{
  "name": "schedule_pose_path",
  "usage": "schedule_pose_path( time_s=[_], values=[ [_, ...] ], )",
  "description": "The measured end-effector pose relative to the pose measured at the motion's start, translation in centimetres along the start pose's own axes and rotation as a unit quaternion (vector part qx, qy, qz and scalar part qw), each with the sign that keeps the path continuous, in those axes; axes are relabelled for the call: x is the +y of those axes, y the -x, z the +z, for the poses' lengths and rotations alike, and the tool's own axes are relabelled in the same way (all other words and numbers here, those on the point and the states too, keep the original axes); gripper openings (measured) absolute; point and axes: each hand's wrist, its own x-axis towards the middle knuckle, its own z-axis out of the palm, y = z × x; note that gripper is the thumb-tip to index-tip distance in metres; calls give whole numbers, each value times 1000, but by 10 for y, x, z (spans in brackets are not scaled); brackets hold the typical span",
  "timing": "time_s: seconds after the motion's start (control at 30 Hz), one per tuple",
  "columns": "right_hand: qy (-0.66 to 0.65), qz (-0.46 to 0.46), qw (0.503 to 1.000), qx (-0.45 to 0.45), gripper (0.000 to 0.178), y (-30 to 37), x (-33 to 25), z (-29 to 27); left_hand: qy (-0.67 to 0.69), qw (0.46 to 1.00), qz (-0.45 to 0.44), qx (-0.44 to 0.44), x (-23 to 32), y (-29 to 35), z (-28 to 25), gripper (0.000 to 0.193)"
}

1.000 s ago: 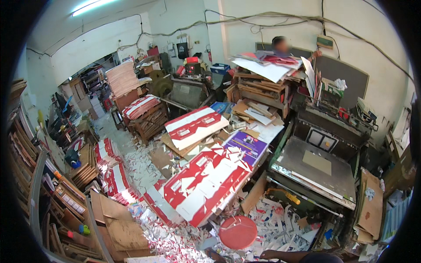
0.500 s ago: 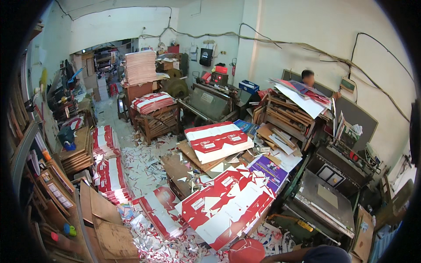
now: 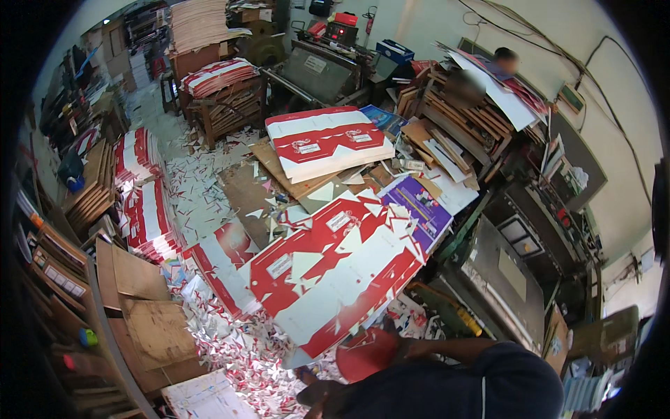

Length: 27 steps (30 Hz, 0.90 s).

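My right forearm (image 3: 447, 348) comes out of a dark sleeve at the lower right and reaches leftward. My right hand (image 3: 399, 343) is at the right edge of a red round stool seat (image 3: 364, 355); its fingers are too dark and small to read. My left hand is not recognisable; a dark, limb-like shape (image 3: 317, 397) at the lower edge cannot be made out. Just beyond the stool lies a wide stack of red and white printed sheets (image 3: 349, 272), with triangular offcuts strewn on top.
Paper scraps (image 3: 237, 349) cover the floor at lower left. Another printed stack (image 3: 328, 143) stands farther back, beside a purple printed sheet (image 3: 421, 209). A machine (image 3: 499, 279) is at right, wooden boards (image 3: 160, 328) at left. Another person (image 3: 504, 63) is behind the piled boards.
The view has tilted down and shifted, so the stacks sit higher in it. More of my dark-clothed body and right arm has come in, with the arm reaching to the red stool.
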Motion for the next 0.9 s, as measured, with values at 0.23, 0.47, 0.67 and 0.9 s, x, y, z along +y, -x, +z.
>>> schedule_pose_path(
  time_s=[0.23,0.47,0.67,0.9],
  values=[
    [164,-177,964,107,28,-45,110,-60,-3,995,-48,87,42,-60,54,55],
    [-40,-95,995,7,27,-19,86,-97,-11,986,-117,114,75,-77,94,54],
    [-122,-98,987,-23,27,-16,68,-118,-28,984,-109,139,82,-114,86,53],
    [-201,-140,967,-70,27,-16,21,-146,-32,977,-35,206,76,-182,63,53]
  ],
)
